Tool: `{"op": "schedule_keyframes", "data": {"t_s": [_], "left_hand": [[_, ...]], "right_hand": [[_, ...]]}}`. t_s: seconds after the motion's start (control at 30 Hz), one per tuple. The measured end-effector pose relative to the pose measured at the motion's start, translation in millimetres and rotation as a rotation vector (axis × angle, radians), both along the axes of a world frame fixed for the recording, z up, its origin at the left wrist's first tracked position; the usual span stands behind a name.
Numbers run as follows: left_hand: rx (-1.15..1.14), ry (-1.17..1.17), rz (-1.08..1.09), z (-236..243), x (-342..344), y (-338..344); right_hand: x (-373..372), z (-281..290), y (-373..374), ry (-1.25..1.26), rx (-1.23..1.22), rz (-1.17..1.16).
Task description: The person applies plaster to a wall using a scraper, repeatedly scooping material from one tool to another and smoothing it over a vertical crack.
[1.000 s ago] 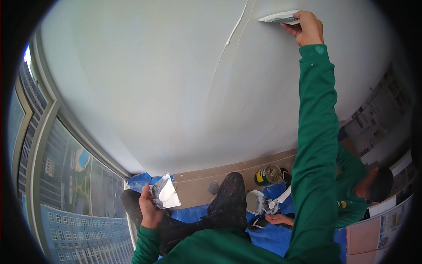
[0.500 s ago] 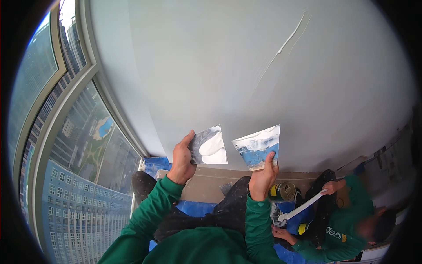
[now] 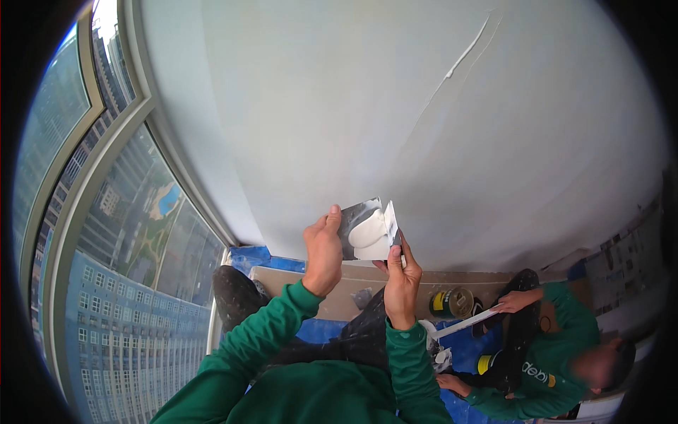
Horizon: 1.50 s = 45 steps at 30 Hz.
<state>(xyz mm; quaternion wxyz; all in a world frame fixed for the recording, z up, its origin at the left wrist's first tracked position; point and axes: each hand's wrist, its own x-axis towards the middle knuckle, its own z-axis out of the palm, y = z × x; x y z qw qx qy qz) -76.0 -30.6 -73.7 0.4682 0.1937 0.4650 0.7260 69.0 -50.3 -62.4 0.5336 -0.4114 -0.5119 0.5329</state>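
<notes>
My left hand (image 3: 323, 251) grips a flat grey metal putty scraper (image 3: 349, 223), its thumb along the edge. A smooth heap of white putty (image 3: 369, 230) lies on that blade. In my right hand (image 3: 402, 288) is a second putty scraper (image 3: 393, 225), turned nearly edge-on, with white putty along it. Its blade meets the right side of the left scraper, at the edge of the heap. Both tools are in front of the pale wall (image 3: 296, 106). Higher on the wall runs a slanting raised streak of white putty (image 3: 466, 52).
At the left stands a large window (image 3: 152, 205) in a pale frame. A co-worker in green (image 3: 537, 367) crouches at lower right, holding a long whitish stick (image 3: 466, 324) over a putty-smeared container. Nearby is a can (image 3: 452, 304). Blue sheeting (image 3: 321, 331) covers part of the floor.
The two scrapers have come together; my left hand moved right and my right hand moved left, turning its blade edge-on. The co-worker's stick has shifted left and lies flatter.
</notes>
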Motion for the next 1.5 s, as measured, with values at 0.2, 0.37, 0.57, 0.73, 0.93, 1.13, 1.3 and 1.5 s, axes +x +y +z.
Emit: {"op": "schedule_keyframes", "data": {"t_s": [0.2, 0.37, 0.57, 0.73, 0.93, 1.13, 1.3, 1.5], "left_hand": [[-0.017, -0.055, 0.021, -7, -14, 6], [0.054, -0.099, -0.011, 17, -25, 6], [0.070, -0.295, -0.152, 20, -45, -2], [-0.007, -0.496, -0.289, -10, -34, -6], [0.078, -0.353, -0.247, -10, 8, -28], [0.088, -0.185, -0.199, -21, 18, -48], [0.026, -0.295, -0.224, 0, -7, -50], [0.051, 0.272, -0.094, 4, -58, -14]], "right_hand": [[23, -26, -6, -0.603, 0.433, -0.085], [44, -20, -2, -0.608, 0.533, -0.119], [54, 11, 8, 0.105, -0.039, -0.057], [55, -29, 24, 0.753, -0.546, 0.437], [16, -45, 25, 0.933, -0.722, 0.341], [22, -81, 51, 0.677, -0.529, 0.272], [34, -65, 53, 0.475, -0.511, -0.201], [61, -13, 8, -0.497, 0.482, -0.057]]}}
